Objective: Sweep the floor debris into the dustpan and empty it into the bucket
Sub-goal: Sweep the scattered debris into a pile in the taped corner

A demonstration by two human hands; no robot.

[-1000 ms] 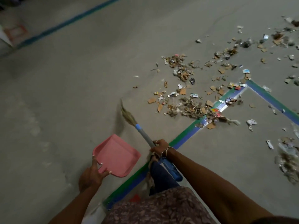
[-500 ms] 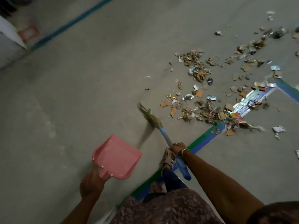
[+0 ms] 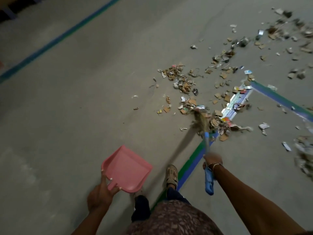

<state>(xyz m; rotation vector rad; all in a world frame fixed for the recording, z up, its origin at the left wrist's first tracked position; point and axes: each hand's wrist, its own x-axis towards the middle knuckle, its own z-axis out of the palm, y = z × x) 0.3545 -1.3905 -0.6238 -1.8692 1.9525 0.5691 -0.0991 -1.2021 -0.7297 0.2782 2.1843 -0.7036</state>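
Observation:
A pink dustpan (image 3: 127,168) hangs above the grey floor at lower centre; my left hand (image 3: 100,195) grips its short handle from behind. My right hand (image 3: 212,160) holds a small broom (image 3: 204,126) by its blue handle, whose end sticks out below my wrist. The straw head lies blurred in the near edge of a debris pile (image 3: 218,122) of cardboard scraps, foil and paper. More debris (image 3: 181,78) is strewn further out towards the upper right. No bucket is in view.
Green and blue floor tape (image 3: 189,165) runs diagonally from my sandalled foot (image 3: 171,175) up to a corner at right. Another blue line (image 3: 55,39) crosses the upper left. Further litter (image 3: 304,155) lies at the right edge.
The broom head has swung right, from bare floor left of the pile into its near edge. My right hand moved right. The dustpan stayed in my left hand.

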